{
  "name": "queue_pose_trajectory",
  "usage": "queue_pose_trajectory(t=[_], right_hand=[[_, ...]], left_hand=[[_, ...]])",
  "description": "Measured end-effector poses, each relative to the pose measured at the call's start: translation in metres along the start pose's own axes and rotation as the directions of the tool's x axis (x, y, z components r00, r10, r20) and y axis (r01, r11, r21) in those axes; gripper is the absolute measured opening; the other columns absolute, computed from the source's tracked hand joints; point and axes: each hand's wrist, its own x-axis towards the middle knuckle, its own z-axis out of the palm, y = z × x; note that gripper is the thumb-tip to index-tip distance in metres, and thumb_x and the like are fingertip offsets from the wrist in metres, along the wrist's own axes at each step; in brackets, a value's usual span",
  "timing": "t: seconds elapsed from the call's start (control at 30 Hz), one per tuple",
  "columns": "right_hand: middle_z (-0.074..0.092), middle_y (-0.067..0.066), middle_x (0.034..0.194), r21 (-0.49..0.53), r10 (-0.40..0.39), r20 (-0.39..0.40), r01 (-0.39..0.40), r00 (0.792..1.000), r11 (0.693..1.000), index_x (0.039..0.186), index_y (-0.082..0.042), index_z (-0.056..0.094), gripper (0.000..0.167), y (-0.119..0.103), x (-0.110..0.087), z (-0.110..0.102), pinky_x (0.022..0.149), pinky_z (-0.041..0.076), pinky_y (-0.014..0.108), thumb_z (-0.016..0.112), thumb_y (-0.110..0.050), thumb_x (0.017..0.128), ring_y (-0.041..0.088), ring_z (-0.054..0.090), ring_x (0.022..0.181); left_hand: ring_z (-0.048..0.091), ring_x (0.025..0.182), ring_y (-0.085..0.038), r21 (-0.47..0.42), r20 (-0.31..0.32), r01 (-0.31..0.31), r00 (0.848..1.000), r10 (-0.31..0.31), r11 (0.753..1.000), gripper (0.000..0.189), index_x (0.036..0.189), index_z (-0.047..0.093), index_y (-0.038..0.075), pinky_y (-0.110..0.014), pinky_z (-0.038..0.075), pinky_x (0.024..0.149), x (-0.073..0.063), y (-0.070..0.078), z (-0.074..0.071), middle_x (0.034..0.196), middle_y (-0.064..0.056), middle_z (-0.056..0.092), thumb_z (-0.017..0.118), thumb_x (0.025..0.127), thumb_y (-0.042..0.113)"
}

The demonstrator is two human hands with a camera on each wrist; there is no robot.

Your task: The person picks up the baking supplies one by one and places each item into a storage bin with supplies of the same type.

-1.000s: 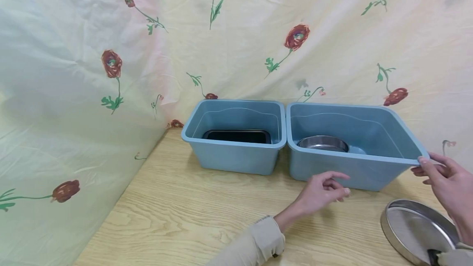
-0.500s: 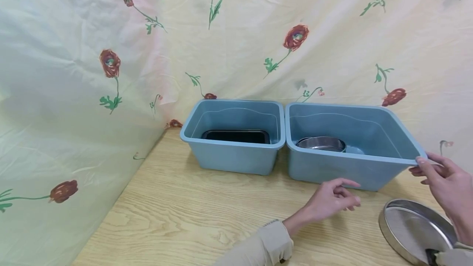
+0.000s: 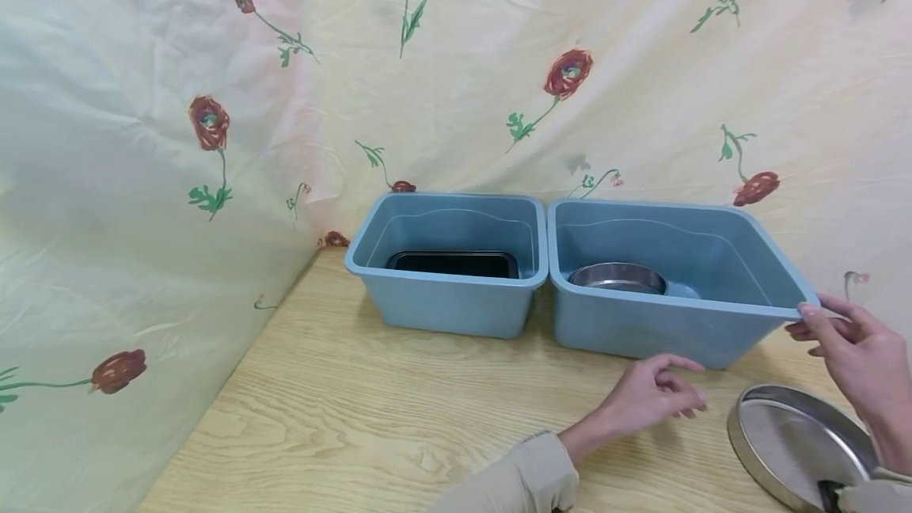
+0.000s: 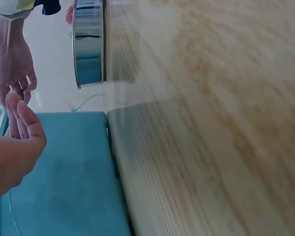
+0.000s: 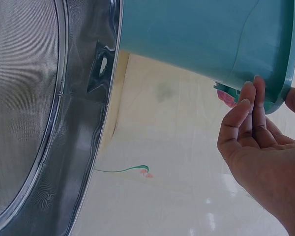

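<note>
A blue-green plastic bin [image 3: 641,327] stands on the right, and my right hand [image 3: 865,355] pinches its near right rim corner between thumb and fingers. The right wrist view shows that hand [image 5: 265,142] with the thumb on the rim's outer side. My left hand [image 3: 648,398] hovers before the bin's front wall, fingers loosely bent, holding nothing. Inside this bin lies a round metal pan or sieve [image 3: 618,277]; its bottom is hidden. A round steel sieve [image 3: 791,442] lies by my right forearm; its mesh [image 5: 19,98] shows in the right wrist view.
A second blue-green bin [image 3: 449,303] stands directly to the left, with a dark rectangular tray [image 3: 456,264] inside. Both stand on a wood-grain table [image 3: 342,418] against a flowered cloth [image 3: 456,85] hung behind and along the left side.
My left hand has drifted right along the front of the right bin, towards the sieve on the table. The right hand keeps its grip on the rim corner.
</note>
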Motion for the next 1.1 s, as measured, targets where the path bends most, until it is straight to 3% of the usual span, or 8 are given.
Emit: queue_pose_trajectory(t=[0.3, 0.57, 0.8, 1.1], right_hand=[[0.070, -0.025, 0.075, 0.007, 0.005, 0.002, -0.005, 1.000, 1.000, 0.109, -0.043, 0.060, 0.036, 0.000, 0.000, 0.000, 0.056, 0.045, 0.010, 0.058, -0.007, 0.105, -0.010, 0.064, 0.066], [0.069, -0.026, 0.075, -0.012, 0.026, 0.002, -0.026, 1.000, 1.000, 0.109, -0.043, 0.058, 0.034, -0.003, -0.002, 0.001, 0.056, 0.044, 0.010, 0.059, -0.009, 0.106, -0.011, 0.063, 0.067], [0.068, -0.027, 0.076, -0.044, 0.056, 0.009, -0.055, 0.998, 0.997, 0.109, -0.043, 0.056, 0.031, -0.004, -0.004, 0.001, 0.057, 0.044, 0.010, 0.059, -0.013, 0.106, -0.011, 0.063, 0.068], [0.068, -0.029, 0.077, -0.076, 0.037, 0.000, -0.037, 0.999, 0.996, 0.112, -0.044, 0.056, 0.030, -0.001, -0.003, -0.001, 0.057, 0.045, 0.010, 0.060, -0.015, 0.106, -0.012, 0.062, 0.069]], left_hand=[[0.064, 0.067, 0.004, -0.004, 0.000, 0.038, 0.999, -0.038, 0.999, 0.033, 0.128, 0.068, 0.015, -0.020, 0.053, 0.061, 0.001, -0.001, 0.015, 0.084, 0.007, 0.075, 0.069, 0.097, 0.004], [0.062, 0.061, 0.004, -0.028, -0.005, 0.044, 0.999, -0.044, 0.999, 0.034, 0.127, 0.067, 0.010, -0.020, 0.056, 0.065, 0.004, -0.005, 0.028, 0.085, -0.002, 0.077, 0.071, 0.095, 0.000], [0.062, 0.060, 0.003, -0.020, -0.020, 0.075, 0.997, -0.075, 0.997, 0.036, 0.127, 0.065, 0.017, -0.020, 0.055, 0.063, 0.006, -0.008, 0.032, 0.080, 0.003, 0.075, 0.074, 0.094, 0.004], [0.061, 0.058, 0.003, 0.014, -0.043, 0.116, 0.992, -0.116, 0.993, 0.035, 0.125, 0.067, 0.018, -0.020, 0.053, 0.061, 0.009, -0.009, 0.039, 0.075, 0.005, 0.073, 0.075, 0.094, 0.005]])
